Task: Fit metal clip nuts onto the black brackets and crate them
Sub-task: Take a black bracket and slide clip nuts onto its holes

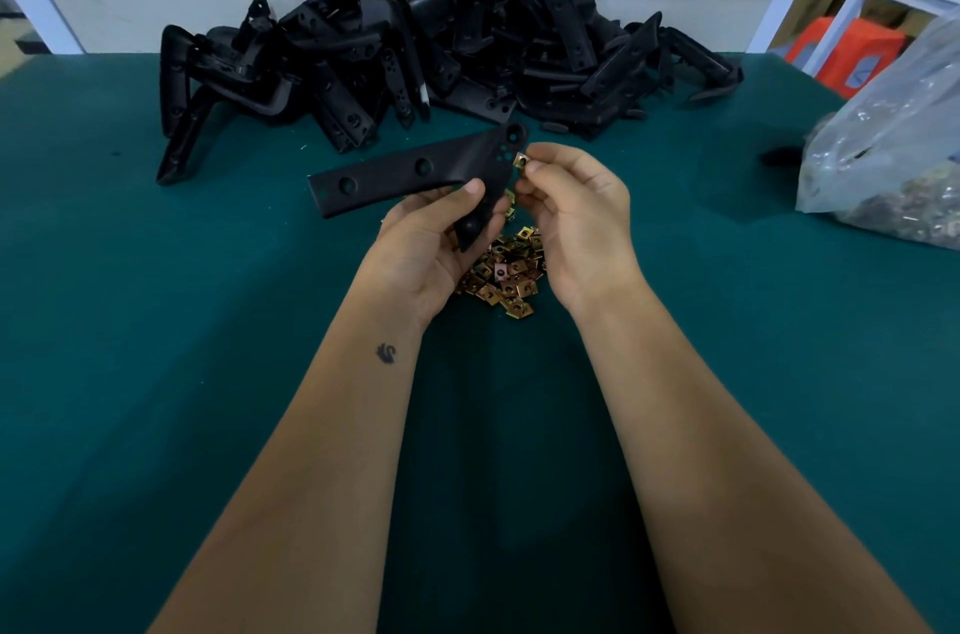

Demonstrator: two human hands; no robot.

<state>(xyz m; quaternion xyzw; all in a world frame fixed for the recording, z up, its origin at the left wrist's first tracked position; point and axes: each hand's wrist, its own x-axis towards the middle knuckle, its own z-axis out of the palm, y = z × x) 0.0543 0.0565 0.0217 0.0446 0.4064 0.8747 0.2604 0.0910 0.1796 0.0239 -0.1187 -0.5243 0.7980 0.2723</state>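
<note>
Clearly early in the job. The left hand (434, 238) grips one black angled bracket (410, 173) at its bend, thumb on top, long arm of the bracket pointing left, holed corner end up and to the right. The right hand (569, 212) pinches a single brass-coloured clip nut (520, 160) between thumb and fingertips, held right at the edge of the bracket's corner end, touching or just beside it; whether it has started to slide on I cannot tell. No clip is seen seated on this bracket from this side.

Supply: a small loose pile of clip nuts (506, 272) lies on the green table mat (156, 321) directly under and between the two hands, near side. A large heap of black brackets (415, 41) sits at the far side of the table, against the wall, spread from left to right. None in the heap shows a clip that I can make out, too dark and small to be sure. On the right edge, a clear plastic bag (893, 140) holds more metal hardware, likely further clip nuts.

No crate is in view, and no separate stack of finished brackets either. Judgement: fitting step in hand on one bracket, clip about to be pushed on; the bulk of the heap looks not yet done, and crating has not shown up at all here. Orange stools or bins (841, 54) and a white frame sit far right, off the table.
</note>
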